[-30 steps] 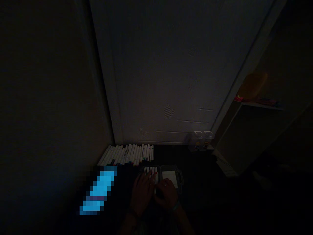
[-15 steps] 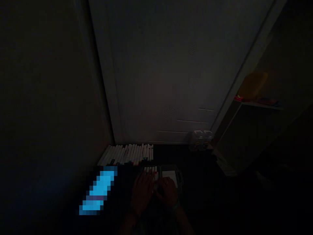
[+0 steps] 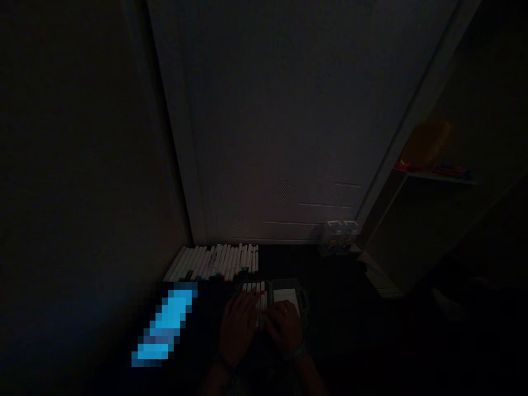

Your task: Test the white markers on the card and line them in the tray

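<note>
Very dim light blurs the detail here. An open clear plastic case [image 3: 304, 300] lies in front of me, with a row of white markers [image 3: 256, 287] in its left half and a white card or sheet [image 3: 285, 296] in its right half. My left hand [image 3: 238, 324] rests flat over the markers, fingers stretched out and touching them. Over the case's middle, my right hand [image 3: 286, 327] has curled fingers, their tips against the rightmost markers. Whether a marker is pinched there is hidden. A ring shows on one right finger.
Behind, a long row of loose white markers [image 3: 214, 261] lies by the wall. A glowing, pixelated screen [image 3: 167, 324] is at left. Two clear cases with handles [image 3: 339, 237] stand at the back right. A shelf [image 3: 441, 175] at right holds a yellowish object [image 3: 427, 143].
My right hand has shifted slightly down, and its fingertips have opened a small gap from the left hand, showing more of the markers. My left hand stays nearly in place.
</note>
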Demonstrator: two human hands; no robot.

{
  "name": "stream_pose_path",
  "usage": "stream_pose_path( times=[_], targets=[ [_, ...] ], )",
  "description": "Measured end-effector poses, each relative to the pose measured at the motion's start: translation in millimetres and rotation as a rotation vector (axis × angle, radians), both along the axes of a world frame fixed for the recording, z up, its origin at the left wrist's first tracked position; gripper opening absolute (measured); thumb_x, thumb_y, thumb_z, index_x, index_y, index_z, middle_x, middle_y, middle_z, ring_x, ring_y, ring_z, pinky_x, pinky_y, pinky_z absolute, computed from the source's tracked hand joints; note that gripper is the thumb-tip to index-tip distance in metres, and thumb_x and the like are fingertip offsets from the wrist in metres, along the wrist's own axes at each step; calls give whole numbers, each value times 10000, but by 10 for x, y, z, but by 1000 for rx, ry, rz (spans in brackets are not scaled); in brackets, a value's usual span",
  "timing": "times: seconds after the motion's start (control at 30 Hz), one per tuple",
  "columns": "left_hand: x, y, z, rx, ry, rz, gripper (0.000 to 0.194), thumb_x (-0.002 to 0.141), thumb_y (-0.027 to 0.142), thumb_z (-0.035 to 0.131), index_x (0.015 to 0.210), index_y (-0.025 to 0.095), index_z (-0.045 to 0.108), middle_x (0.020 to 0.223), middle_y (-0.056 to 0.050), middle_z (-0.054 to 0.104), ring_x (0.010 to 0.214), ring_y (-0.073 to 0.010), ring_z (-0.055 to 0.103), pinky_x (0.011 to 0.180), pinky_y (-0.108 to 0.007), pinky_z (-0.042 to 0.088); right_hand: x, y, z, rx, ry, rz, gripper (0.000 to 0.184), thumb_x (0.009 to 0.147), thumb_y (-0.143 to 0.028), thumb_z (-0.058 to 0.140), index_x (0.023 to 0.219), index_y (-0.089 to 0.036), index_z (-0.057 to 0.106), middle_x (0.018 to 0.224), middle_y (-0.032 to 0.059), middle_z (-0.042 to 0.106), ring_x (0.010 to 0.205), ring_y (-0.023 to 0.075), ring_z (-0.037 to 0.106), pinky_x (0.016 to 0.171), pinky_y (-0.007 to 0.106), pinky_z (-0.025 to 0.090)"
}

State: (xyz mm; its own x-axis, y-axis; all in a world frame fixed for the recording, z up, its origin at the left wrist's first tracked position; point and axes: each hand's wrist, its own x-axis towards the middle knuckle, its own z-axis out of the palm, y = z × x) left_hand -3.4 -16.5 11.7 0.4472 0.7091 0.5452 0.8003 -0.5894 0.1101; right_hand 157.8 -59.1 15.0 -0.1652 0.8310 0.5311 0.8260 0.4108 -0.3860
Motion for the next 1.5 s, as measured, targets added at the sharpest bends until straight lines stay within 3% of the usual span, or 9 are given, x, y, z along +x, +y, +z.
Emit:
stream_pose_path(
  times=[0.23, 0.7, 0.9, 1.13, 1.27, 1.4, 1.5],
  targets=[
    [20, 24, -24, -10, 22, 3, 404, 870, 228, 305, 1264, 259, 387, 1286, -17, 458, 1176, -193, 408, 974, -413, 283, 85, -288, 74, -22, -96, 58, 323, 815, -288, 509, 1131, -356, 514, 1058, 17, 549, 942, 216, 449, 804, 389, 382],
    [75, 83, -128, -1, 62, -30, 440, 858, 277, 343, 1297, 267, 324, 1332, -13, 398, 1220, -185, 349, 961, -366, 304, 73, -232, 9, -5, -124, -10, 359, 820, -279, 508, 1163, -385, 489, 1163, 14, 507, 922, 209, 475, 745, 357, 412],
    [72, 39, -72, -25, 63, -32, 456, 856, 276, 356, 1308, 248, 307, 1352, -32, 363, 1228, -206, 340, 966, -390, 313, 79, -202, -57, -13, -133, -12, 388, 802, -250, 532, 1163, -386, 487, 1175, 15, 499, 911, 209, 476, 737, 357, 411],
    [58, -16, -35, -92, -157, -70, 389, 856, 255, 347, 1238, 251, 424, 1221, -34, 523, 1114, -186, 478, 917, -366, 402, 79, -211, -66, 19, -128, -28, 364, 806, -253, 535, 1139, -397, 504, 1169, 10, 507, 906, 205, 493, 727, 349, 421],
    [20, 90, 50, -169, -305, -26, 362, 870, 245, 300, 1180, 247, 486, 1164, -32, 561, 1073, -166, 508, 902, -343, 424, 76, -198, -66, 14, -127, -28, 384, 795, -252, 549, 1141, -409, 499, 1171, 1, 509, 897, 211, 493, 723, 355, 425],
    [18, 272, 133, -104, -98, -117, 401, 864, 288, 334, 1261, 262, 388, 1298, -28, 444, 1197, -181, 383, 969, -382, 334, 78, -192, -77, -16, -130, -12, 399, 795, -231, 542, 1147, -411, 494, 1194, -5, 496, 903, 217, 482, 725, 367, 424],
    [29, 356, 88, -50, 56, -162, 447, 863, 323, 348, 1305, 278, 297, 1360, -15, 351, 1253, -179, 293, 1003, -380, 260, 80, -189, -105, -34, -135, -20, 398, 793, -240, 544, 1146, -415, 493, 1197, -7, 493, 912, 220, 479, 729, 376, 425]
  ],
)
